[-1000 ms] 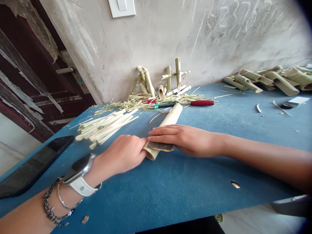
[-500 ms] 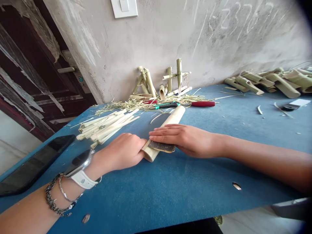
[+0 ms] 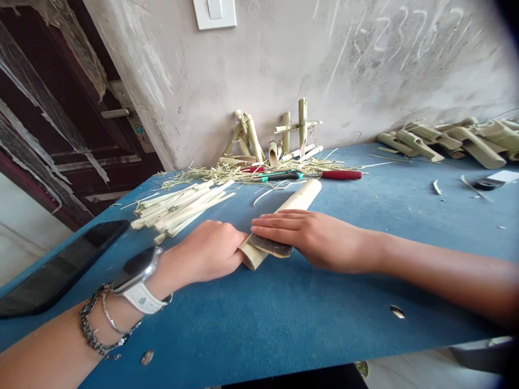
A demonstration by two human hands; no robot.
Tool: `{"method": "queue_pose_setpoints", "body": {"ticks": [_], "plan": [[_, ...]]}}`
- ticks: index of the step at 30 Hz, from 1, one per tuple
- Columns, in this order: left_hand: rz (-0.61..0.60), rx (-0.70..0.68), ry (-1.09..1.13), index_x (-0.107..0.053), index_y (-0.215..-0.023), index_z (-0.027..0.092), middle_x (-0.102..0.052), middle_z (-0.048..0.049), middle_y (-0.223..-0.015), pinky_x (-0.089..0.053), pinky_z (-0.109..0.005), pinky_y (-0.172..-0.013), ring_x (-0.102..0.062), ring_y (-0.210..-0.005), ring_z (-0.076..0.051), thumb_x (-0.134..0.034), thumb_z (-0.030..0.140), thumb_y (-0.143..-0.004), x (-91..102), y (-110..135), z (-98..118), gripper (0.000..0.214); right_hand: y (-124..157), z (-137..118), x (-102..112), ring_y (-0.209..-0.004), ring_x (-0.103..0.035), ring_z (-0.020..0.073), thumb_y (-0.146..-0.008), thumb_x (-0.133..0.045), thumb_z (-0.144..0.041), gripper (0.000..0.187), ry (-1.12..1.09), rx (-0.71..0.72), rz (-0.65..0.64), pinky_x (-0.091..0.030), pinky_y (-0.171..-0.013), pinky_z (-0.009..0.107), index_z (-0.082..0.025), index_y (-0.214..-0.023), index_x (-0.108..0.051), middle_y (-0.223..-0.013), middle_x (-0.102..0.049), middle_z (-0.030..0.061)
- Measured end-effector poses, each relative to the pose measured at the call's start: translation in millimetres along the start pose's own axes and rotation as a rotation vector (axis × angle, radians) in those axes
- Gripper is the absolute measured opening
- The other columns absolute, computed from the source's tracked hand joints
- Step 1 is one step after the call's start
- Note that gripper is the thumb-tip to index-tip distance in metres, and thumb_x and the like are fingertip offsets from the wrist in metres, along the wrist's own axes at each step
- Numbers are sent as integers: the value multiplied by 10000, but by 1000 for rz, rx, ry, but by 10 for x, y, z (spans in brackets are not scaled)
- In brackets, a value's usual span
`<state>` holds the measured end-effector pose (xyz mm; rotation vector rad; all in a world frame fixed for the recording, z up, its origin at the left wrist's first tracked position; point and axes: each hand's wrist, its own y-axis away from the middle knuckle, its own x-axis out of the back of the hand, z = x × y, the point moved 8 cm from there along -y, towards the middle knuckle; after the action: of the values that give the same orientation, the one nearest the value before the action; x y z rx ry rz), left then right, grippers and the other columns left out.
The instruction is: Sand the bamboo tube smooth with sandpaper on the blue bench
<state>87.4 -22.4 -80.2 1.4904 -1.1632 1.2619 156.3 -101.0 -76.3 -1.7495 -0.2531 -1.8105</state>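
A pale bamboo tube (image 3: 295, 201) lies slantwise on the blue table (image 3: 284, 313). My left hand (image 3: 208, 251), with a white watch and bracelets on the wrist, is closed around the tube's near end. My right hand (image 3: 312, 233) lies flat with its fingers together, pressing a dark piece of sandpaper (image 3: 270, 247) onto the tube close to that same end.
A black phone (image 3: 60, 267) lies at the left edge. Split bamboo strips (image 3: 178, 208) are piled left of the tube. Shavings, a red-handled tool (image 3: 340, 174), a teal-handled tool (image 3: 279, 174) and a small bamboo frame (image 3: 298, 127) sit by the wall. Cut bamboo pieces (image 3: 450, 140) lie far right.
Both hands keep their hold while the right hand and sandpaper shift slightly along the tube. The view has drifted a little.
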Motion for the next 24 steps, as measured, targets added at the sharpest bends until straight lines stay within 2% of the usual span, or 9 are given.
{"method": "queue_pose_setpoints", "body": {"ticks": [2, 5, 9, 11, 13, 16, 18, 20, 24], "plan": [[-28, 8, -22, -599, -675, 189, -657, -27, -659, -229, -275, -492, -579, -557, -155, -376, 292, -853, -16, 3, -6, 303, 9, 51, 2, -1306, -339, 144, -758, -317, 24, 664, -11, 1, 0, -317, -1075, 356, -129, -1404, -317, -1432, -368, 57], [-45, 33, -113, -578, -654, 180, -624, -23, -611, -216, -281, -486, -567, -541, -158, -398, 288, -853, 14, 10, 4, 289, 155, 598, -12, -1234, -446, 198, -761, -326, 35, 626, 106, -255, 1, -379, -1023, 395, -139, -1357, -407, -1370, -456, 85], [135, -26, -368, -565, -743, 180, -624, -40, -668, -263, -303, -541, -580, -631, -200, -438, 203, -840, 210, 44, 163, 162, 366, 1119, -5, -1142, -530, 254, -774, -342, 24, 564, 259, -533, -2, -426, -963, 427, -134, -1296, -488, -1295, -531, 111], [167, -50, -452, -561, -742, 181, -612, -39, -658, -275, -309, -558, -572, -636, -195, -404, 76, -812, 228, 60, 236, 201, 338, 1036, 7, -1140, -530, 257, -763, -347, 27, 563, 280, -521, 14, -408, -977, 442, -125, -1283, -499, -1280, -543, 117], [151, -44, -440, -555, -712, 178, -611, -37, -638, -282, -308, -560, -570, -620, -185, -393, 35, -792, 197, 59, 262, 231, 221, 750, 12, -1167, -509, 231, -739, -343, 42, 598, 216, -406, 37, -376, -1011, 436, -126, -1296, -483, -1297, -530, 111], [124, -18, -296, -560, -700, 173, -656, -46, -678, -282, -306, -551, -593, -621, -187, -430, 142, -822, 144, 42, 250, 181, 40, 221, 18, -1251, -421, 185, -757, -338, 32, 617, 35, -134, 49, -348, -1047, 394, -127, -1348, -418, -1353, -477, 87], [87, 18, -197, -567, -690, 175, -675, -50, -697, -251, -299, -518, -600, -604, -186, -430, 202, -831, 107, 32, 209, 199, 7, 85, 27, -1278, -383, 176, -784, -340, 16, 605, -26, -20, 45, -341, -1056, 389, -135, -1368, -391, -1372, -457, 71], [43, 49, -127, -565, -669, 177, -661, -41, -659, -215, -285, -484, -587, -561, -173, -417, 231, -836, 77, 31, 165, 230, 55, 246, 19, -1268, -398, 176, -779, -334, 30, 615, -10, -35, 44, -334, -1062, 405, -157, -1359, -407, -1364, -468, 57], [14, 55, -27, -539, -627, 171, -593, -16, -568, -190, -262, -461, -530, -492, -137, -410, 246, -836, 69, 46, 124, 256, 286, 953, -1, -1217, -465, 204, -746, -332, 53, 626, 109, -330, 65, -381, -1029, 417, -152, -1322, -466, -1326, -506, 83]]}}
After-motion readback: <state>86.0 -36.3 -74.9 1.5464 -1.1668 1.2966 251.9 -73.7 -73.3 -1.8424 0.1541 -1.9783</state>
